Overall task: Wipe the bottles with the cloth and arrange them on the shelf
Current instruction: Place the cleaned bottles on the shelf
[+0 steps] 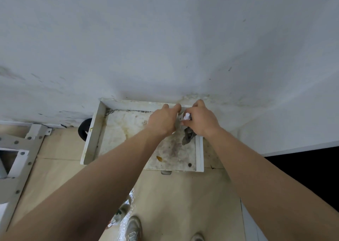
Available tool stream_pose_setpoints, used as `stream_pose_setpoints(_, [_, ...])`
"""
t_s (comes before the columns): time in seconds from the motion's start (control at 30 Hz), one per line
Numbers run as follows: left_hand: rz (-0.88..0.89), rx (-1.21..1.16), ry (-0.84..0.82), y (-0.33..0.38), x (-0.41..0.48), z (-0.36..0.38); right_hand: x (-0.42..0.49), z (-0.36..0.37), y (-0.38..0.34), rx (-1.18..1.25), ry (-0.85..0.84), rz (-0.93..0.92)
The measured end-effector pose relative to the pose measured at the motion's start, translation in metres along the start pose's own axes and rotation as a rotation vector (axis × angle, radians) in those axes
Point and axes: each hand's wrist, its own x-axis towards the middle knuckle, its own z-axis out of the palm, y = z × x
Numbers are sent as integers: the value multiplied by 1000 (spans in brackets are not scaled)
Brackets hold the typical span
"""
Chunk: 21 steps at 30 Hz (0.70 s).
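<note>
Over stained shelf [128, 130], right hand [200, 120] clutching grey cloth [188, 137] against white-capped bottle [187, 116], left hand [162, 119] curled alongside, grip hidden

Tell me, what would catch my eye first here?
A stained white shallow shelf against the pale wall draws the eye first. At its back right corner, the right hand grips a crumpled grey cloth against a small white-capped bottle, with the left hand close beside it.

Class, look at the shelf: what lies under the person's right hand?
A white bottle top pokes out and a grey cloth hangs below the right hand; the bottle's body is covered.
</note>
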Motion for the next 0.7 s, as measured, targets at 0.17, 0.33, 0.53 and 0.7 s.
stream_pose_setpoints(0.17, [-9, -117, 119, -7, -7, 15, -15, 13, 11, 78, 42, -22])
stream_pose_setpoints(0.33, [-87, -281, 156, -10, -8, 26, -17, 25, 13, 121, 111, -52])
stream_pose_setpoints(0.53, [-185, -510, 103, -18, -4, 38, -15, 22, 6, 116, 104, -96])
stream_pose_setpoints(0.7, [-193, -568, 78, -20, -9, 41, -28, 17, 11, 114, 84, -74])
